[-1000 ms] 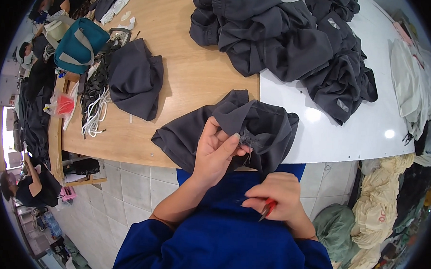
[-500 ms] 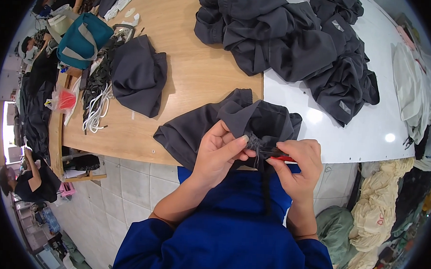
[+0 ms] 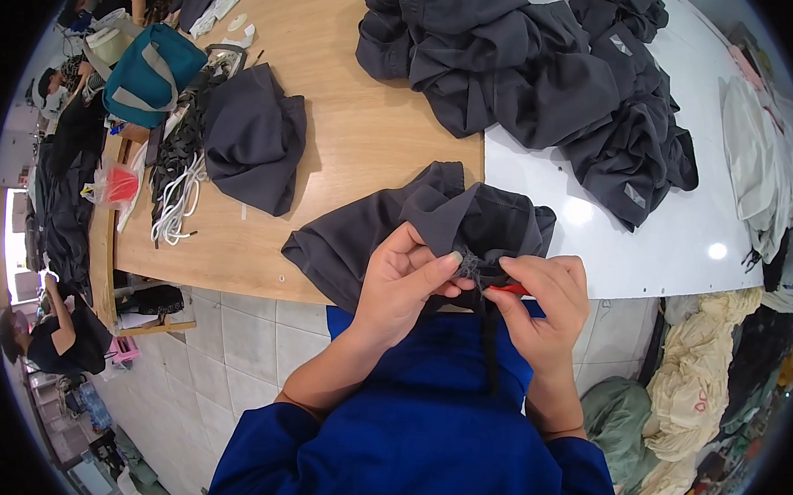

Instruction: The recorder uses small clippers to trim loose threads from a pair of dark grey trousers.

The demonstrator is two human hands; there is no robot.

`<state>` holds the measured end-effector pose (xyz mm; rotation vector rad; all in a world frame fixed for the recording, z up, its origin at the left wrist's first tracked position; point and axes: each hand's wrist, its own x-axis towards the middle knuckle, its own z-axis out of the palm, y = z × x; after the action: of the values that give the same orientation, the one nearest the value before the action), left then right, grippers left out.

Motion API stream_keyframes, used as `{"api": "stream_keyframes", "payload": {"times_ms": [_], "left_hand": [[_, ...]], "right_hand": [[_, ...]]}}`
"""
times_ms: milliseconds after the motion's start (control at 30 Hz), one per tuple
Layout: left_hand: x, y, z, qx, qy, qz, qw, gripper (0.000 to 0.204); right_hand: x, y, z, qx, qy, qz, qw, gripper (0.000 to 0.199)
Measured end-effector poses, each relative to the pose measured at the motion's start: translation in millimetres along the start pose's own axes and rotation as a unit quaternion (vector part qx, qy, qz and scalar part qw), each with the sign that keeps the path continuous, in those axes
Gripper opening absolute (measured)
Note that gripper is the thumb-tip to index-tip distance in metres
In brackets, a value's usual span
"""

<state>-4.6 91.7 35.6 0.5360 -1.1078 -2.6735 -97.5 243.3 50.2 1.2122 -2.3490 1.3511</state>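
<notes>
A dark grey garment (image 3: 361, 237) lies bunched at the front edge of the table. My left hand (image 3: 404, 288) is closed on its cloth, thumb against fingers, beside a tuft of loose, frayed grey threads (image 3: 469, 267). Just to the right, my right hand (image 3: 548, 312) is closed around a small red-handled tool (image 3: 511, 290). Its tip is mostly hidden, so its exact kind cannot be made out. The right thumb and forefinger are close to the threads; whether they grip any is unclear. A dark strip (image 3: 489, 349) hangs below the garment in front of my blue top.
A large heap of grey garments (image 3: 511, 67) covers the far right. Another folded grey piece (image 3: 255, 140) lies left, near white cords (image 3: 179, 204) and a teal bag (image 3: 154, 73). Cream cloth (image 3: 696, 384) is piled at right beyond the table. Other people work at far left.
My right hand has shifted slightly left, toward the frayed threads, and the tool's dark tip shows less. My left hand keeps its hold on the garment.
</notes>
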Motion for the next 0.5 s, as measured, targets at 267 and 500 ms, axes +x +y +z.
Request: {"api": "stream_keyframes", "payload": {"times_ms": [267,500], "left_hand": [[-1.5,1.6,1.3,-0.003,-0.003,-0.009,1.000,0.021],[-2.6,1.8,1.2,-0.003,-0.007,-0.005,1.000,0.019]], "right_hand": [[-1.9,-0.7,0.3,0.033,-0.004,-0.019,0.999,0.031],[-3.3,-0.2,1.7,0.038,0.005,-0.032,0.999,0.031]]}}
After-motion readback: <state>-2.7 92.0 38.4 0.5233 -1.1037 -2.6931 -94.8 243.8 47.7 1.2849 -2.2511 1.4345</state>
